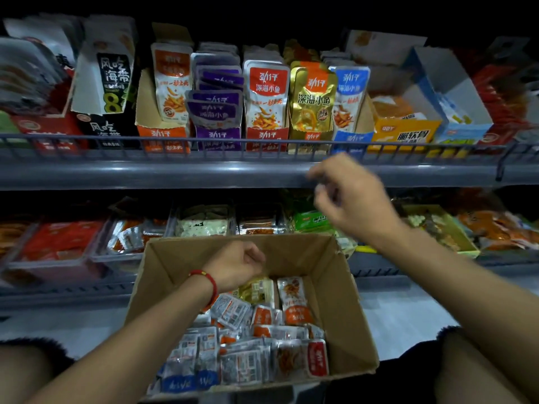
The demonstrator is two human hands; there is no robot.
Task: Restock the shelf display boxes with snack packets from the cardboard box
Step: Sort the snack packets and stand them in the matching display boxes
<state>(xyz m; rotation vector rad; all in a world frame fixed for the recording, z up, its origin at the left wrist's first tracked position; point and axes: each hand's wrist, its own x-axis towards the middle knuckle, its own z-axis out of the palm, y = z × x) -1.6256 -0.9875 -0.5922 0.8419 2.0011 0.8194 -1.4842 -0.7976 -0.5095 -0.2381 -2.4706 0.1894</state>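
Snack packets [262, 339] lie jumbled in the open cardboard box [344, 287], which sits right in front of the person, just below the shelves, presumably so each grab is a short trip up to the display boxes [267, 135] on the upper shelf [175, 170]. Those boxes stand side by side behind the wire rail with their packets upright and facing out, easy for a shopper to read. The left hand [237, 265] is down inside the box, fingers curled under; whether it has pinched a packet I cannot tell, since the fingertips are hidden behind the hand. The gold and orange packets sit just beneath it, touching or nearly so. The right hand [347, 196] is up in front of the shelf edge, blurred, fingers loosely curled and holding nothing that I can see, just below the blue and gold display boxes. The packets in the box lie well below that hand.
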